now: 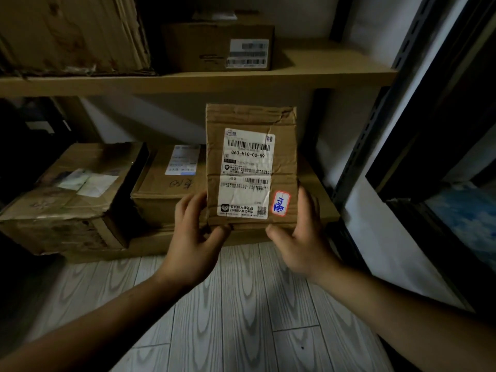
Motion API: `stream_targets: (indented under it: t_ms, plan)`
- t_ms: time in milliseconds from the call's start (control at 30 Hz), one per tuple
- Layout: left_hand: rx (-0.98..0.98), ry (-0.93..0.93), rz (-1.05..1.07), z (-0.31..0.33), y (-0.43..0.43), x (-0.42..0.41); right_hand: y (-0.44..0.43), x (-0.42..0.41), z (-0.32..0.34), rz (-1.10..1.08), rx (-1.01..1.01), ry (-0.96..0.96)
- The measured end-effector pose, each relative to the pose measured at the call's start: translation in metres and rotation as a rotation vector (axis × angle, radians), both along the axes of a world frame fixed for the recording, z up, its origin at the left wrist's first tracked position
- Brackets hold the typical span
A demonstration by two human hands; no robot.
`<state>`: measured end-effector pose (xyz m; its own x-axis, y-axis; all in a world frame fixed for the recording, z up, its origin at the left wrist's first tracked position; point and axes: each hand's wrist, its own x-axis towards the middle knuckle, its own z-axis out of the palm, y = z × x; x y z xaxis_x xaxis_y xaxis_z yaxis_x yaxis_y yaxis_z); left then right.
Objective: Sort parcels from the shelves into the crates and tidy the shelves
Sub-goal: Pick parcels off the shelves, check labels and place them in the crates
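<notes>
Grip: left hand (192, 232) and right hand (300, 237) each clamped on a bottom corner of one small cardboard parcel (251, 119), fingers curled round its lower edges. Parcel held upright in the air, printed label (247, 173) facing the camera, red-edged handwritten sticker (281, 203) at lower right, top edge crumpled. It hangs above the wood-pattern floor (241, 304), near side of the lower shelf (150, 248). Left behind it: a crushed box (69, 194) and a flatter box (166, 189). Far, on the upper shelf (188, 81): a labelled box (217, 47) and a battered carton (67, 33). No crate in view. Judgement: this parcel is picked but not yet crated; four boxes remain shelved; tidying is outstanding.
</notes>
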<state>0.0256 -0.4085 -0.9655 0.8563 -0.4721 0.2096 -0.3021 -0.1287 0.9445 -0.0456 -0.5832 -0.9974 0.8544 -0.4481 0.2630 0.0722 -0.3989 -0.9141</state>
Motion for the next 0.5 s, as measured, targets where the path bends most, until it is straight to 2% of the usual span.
stream_targets:
  t_ms: [233, 500]
  plan:
    - [0.056, 0.02, -0.04, -0.012, -0.024, 0.006, -0.015, -0.004, -0.006, -0.02, 0.167, 0.081]
    - [0.083, 0.014, -0.052, -0.026, -0.059, 0.019, -0.042, 0.006, -0.013, -0.106, 0.227, 0.216]
